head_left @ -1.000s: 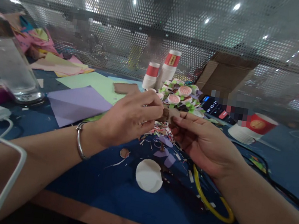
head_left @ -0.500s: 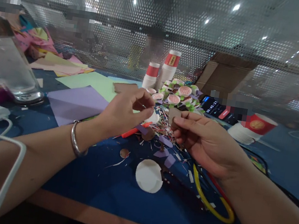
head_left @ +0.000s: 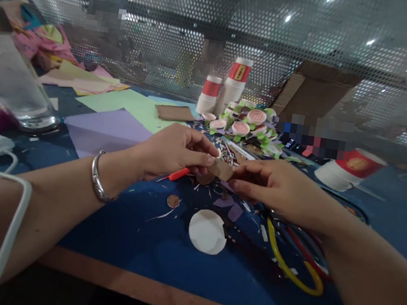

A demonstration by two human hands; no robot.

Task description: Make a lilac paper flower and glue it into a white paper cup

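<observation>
Cardboard scrap (head_left: 221, 170), small and brown, is held over the blue table (head_left: 115, 247) in the head view. The left hand (head_left: 178, 151) pinches its left end between thumb and fingers; the right hand (head_left: 278, 190) pinches the other end. Fingertips cover both ends, so whether it is being bent or torn I cannot tell. As for progress, the heap of round, green-tabbed paper pieces (head_left: 246, 123) behind the hands looks like completed work, while this scrap seems unfinished. A white paper disc (head_left: 208, 231) lies loose nearer the table's edge, and another brown cardboard piece (head_left: 175, 112) lies beyond the left hand, untouched.
</observation>
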